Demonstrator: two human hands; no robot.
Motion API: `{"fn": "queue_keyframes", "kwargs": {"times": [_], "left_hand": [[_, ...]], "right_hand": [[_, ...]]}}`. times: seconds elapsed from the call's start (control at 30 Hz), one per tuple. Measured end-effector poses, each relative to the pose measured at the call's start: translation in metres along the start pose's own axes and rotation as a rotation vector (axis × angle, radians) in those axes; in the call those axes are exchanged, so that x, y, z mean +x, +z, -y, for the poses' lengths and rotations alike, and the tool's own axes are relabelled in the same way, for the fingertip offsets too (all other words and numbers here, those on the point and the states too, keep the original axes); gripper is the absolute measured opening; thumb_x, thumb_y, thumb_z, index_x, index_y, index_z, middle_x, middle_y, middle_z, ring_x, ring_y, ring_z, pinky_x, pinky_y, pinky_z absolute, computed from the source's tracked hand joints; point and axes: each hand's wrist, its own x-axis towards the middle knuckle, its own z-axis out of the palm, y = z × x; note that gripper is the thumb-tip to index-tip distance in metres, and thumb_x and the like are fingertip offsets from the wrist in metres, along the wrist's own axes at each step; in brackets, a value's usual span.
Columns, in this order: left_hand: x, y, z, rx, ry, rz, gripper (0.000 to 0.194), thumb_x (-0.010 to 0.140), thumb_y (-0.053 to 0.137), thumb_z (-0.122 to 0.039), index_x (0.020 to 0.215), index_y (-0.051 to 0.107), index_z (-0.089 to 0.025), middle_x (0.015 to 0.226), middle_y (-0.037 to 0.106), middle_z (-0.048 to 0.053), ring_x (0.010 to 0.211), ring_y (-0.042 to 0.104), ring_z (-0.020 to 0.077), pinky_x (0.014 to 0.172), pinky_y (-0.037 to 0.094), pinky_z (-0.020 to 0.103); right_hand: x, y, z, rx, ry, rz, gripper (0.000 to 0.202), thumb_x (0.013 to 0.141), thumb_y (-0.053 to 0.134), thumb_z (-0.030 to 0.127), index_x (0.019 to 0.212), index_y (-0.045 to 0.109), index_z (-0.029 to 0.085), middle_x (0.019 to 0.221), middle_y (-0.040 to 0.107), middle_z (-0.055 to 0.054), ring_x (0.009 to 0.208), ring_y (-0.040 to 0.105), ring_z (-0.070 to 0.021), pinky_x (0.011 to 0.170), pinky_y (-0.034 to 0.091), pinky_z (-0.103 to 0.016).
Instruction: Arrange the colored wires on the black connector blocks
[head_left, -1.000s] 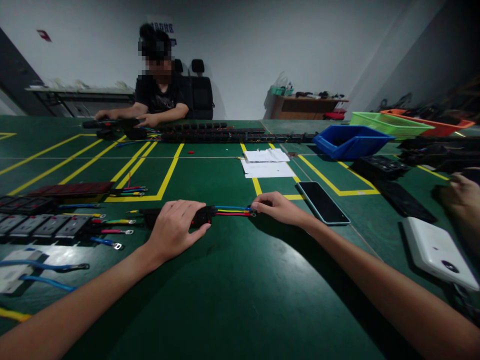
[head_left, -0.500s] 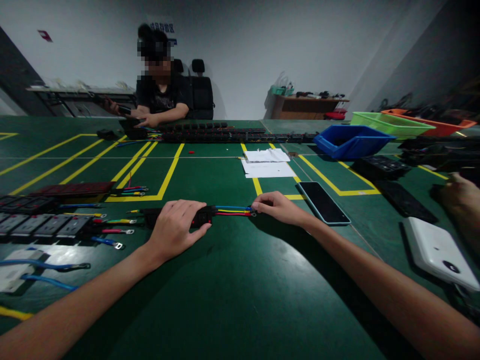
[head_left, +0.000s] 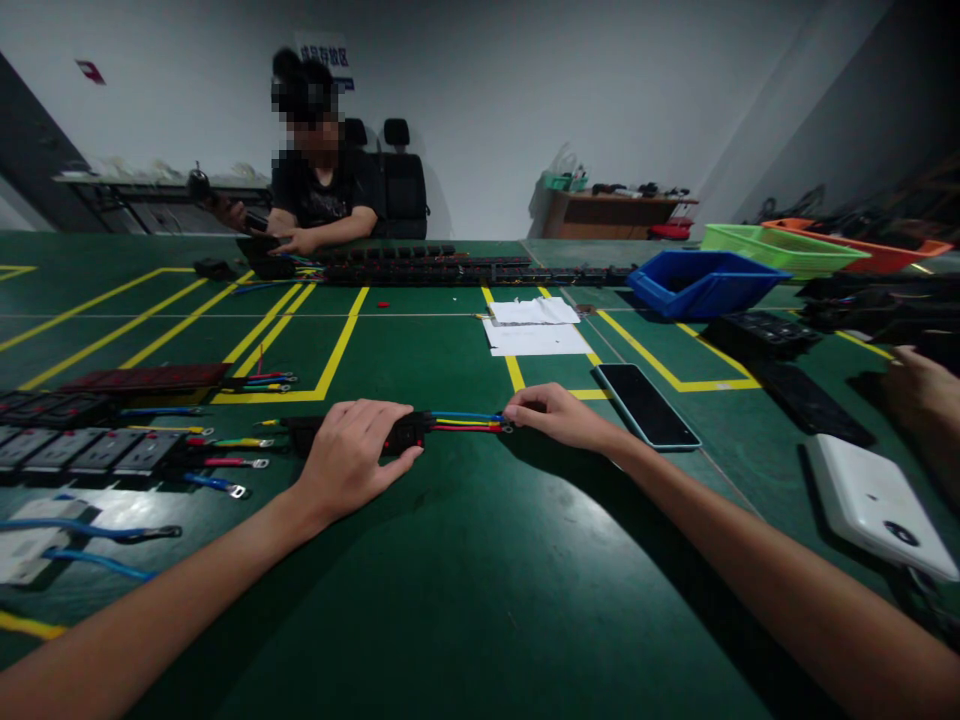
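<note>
On the green table, my left hand (head_left: 356, 455) is wrapped over a black socket module (head_left: 407, 433) with a small red mark on its face. Blue, yellow and red wires (head_left: 465, 421) run out of its right end, and metal ring terminals tip them. My right hand (head_left: 551, 412) pinches the wires at their terminal ends, thumb against forefinger. More wires with ring terminals stick out at the module's left, beside a row of grey socket modules (head_left: 90, 455).
A phone (head_left: 649, 405) lies right of my right hand, and white papers (head_left: 536, 325) behind it. Farther right are a blue bin (head_left: 705, 283), a white device (head_left: 877, 505) and another person's hand (head_left: 926, 400). Across the table sits a co-worker (head_left: 322, 195) beside long black strips (head_left: 480, 270).
My hands, the module and its wires stay in place. The co-worker across the table has raised a dark tool slightly at the left.
</note>
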Motion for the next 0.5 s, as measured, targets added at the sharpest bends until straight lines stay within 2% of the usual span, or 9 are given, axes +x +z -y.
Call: {"fn": "queue_keyframes", "kwargs": {"times": [0.5], "left_hand": [[-0.0005, 0.0002, 0.0009, 0.014, 0.006, 0.007, 0.041, 0.092, 0.065, -0.040, 0.125, 0.062, -0.014, 0.116, 0.072, 0.014, 0.107, 0.067, 0.0322, 0.091, 0.049, 0.049]], "right_hand": [[-0.0002, 0.0000, -0.0008, -0.017, -0.017, -0.017, 0.037, 0.096, 0.055, 0.048, 0.084, 0.072, 0.017, 0.075, 0.065, -0.003, 0.067, 0.053, -0.0154, 0.062, 0.037, -0.029]]}}
